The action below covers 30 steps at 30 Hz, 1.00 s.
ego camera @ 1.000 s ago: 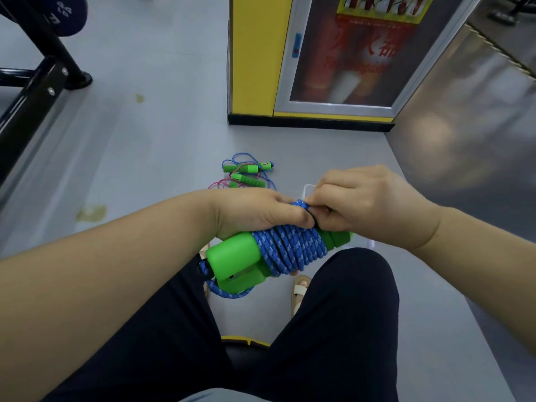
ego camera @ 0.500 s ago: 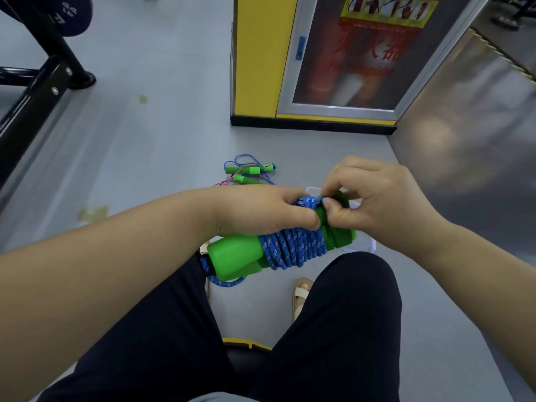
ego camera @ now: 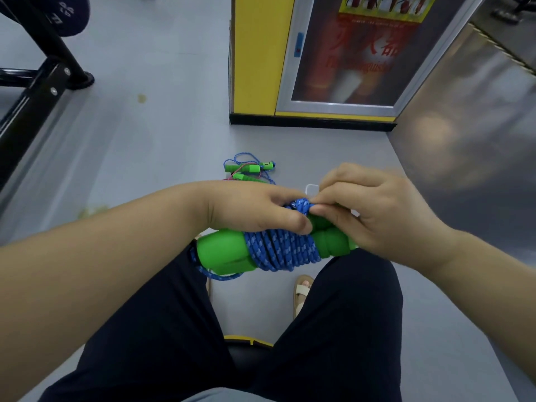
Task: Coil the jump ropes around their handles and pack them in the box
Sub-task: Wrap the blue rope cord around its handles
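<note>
Rope (ego camera: 282, 252), blue with paler flecks, wound in tight turns round two bright-green handles (ego camera: 220, 253) laid side by side; bundle held level above the person's knees, a short loose tail hanging under its left end. Left hand (ego camera: 252, 208) curled over the coil, gripping the bundle from above; right hand (ego camera: 377, 210) pinches the rope's end at the top of the coil. More green-handled ropes (ego camera: 249, 169) lie tangled on the floor (ego camera: 145, 146) beyond.

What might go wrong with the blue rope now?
The right hand only pinches the end of the rope, so it might slip and the coil could unwind. A loose loop hangs below the handles; it may snag on something. If the left hand loosens, the two handles could slide apart.
</note>
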### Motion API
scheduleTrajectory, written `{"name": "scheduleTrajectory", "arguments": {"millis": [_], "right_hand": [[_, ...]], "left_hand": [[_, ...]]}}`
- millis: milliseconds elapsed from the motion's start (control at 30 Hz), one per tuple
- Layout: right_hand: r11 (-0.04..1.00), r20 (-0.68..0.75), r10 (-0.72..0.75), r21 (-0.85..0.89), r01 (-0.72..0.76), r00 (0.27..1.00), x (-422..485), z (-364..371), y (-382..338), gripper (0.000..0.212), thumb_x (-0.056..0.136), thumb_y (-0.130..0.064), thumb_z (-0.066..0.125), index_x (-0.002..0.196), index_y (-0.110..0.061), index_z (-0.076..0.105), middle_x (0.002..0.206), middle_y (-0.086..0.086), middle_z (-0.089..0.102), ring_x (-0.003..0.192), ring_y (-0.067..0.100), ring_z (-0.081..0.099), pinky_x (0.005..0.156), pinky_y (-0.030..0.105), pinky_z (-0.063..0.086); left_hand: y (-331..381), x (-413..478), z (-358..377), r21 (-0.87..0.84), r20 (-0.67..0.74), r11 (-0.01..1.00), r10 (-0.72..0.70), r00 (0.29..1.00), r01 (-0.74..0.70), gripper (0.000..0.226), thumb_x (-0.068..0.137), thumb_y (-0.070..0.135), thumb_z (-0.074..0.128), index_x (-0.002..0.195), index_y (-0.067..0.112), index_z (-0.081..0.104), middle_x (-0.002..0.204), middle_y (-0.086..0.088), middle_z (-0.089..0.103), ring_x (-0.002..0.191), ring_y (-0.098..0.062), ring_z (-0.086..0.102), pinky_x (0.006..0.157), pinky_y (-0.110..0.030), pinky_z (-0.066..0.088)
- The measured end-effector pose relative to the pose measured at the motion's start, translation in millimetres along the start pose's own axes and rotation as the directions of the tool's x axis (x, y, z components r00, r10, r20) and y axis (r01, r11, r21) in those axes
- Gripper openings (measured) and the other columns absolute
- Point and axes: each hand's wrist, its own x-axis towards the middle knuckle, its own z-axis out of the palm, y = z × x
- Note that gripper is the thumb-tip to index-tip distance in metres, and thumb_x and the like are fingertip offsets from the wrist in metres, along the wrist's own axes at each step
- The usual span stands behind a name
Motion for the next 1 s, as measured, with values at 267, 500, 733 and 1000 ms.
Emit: {"name": "scheduleTrajectory", "arguments": {"millis": [267,500,733,1000], "right_hand": [[0.921,0.059,0.247,0.296,-0.253,0.967,-10.7,10.9,-12.9,0.024,0.085,-0.026,0.056,0.078,-0.006,0.069,0.079,-0.003,0.061,0.073,0.005,0.056,0.067,0.006,0.041],[0.976,0.045,0.14,0.16,-0.146,0.989,-13.8,18.2,-4.3,0.026,0.09,-0.024,0.051,0.08,-0.005,0.065,0.083,0.003,0.061,0.076,0.008,0.054,0.067,0.024,0.048],[0.997,0.018,0.039,0.061,-0.04,0.999,-8.5,17.5,-8.7,0.03,0.093,-0.024,0.047,0.083,-0.004,0.066,0.089,0.007,0.062,0.077,0.02,0.061,0.062,0.037,0.052],[0.936,0.115,0.192,0.277,-0.217,0.975,-10.6,9.0,-4.2,0.025,0.087,-0.027,0.057,0.082,-0.006,0.068,0.087,0.0,0.061,0.081,0.01,0.057,0.072,0.012,0.045]], "left_hand": [[-12.6,-1.6,9.8,0.07,0.073,0.997,0.021,0.997,-0.027,0.06,0.061,0.065,0.049,0.117,0.044,0.049,0.119,0.014,0.062,0.112,-0.005,0.056,0.103,-0.036,0.041],[-7.4,-2.8,13.8,0.019,0.033,0.993,-0.12,0.992,0.12,0.056,0.061,0.079,0.05,0.11,0.051,0.053,0.117,0.018,0.061,0.11,-0.003,0.057,0.104,-0.033,0.04],[-10.4,-6.7,20.0,0.027,-0.069,0.995,-0.091,0.993,0.093,0.057,0.062,0.08,0.049,0.108,0.047,0.056,0.116,0.018,0.061,0.11,-0.004,0.054,0.104,-0.033,0.039],[-10.9,-5.2,23.3,-0.044,-0.064,0.995,-0.094,0.994,0.091,0.044,0.067,0.079,0.051,0.103,0.054,0.053,0.114,0.02,0.061,0.11,-0.004,0.056,0.101,-0.026,0.038]]}}
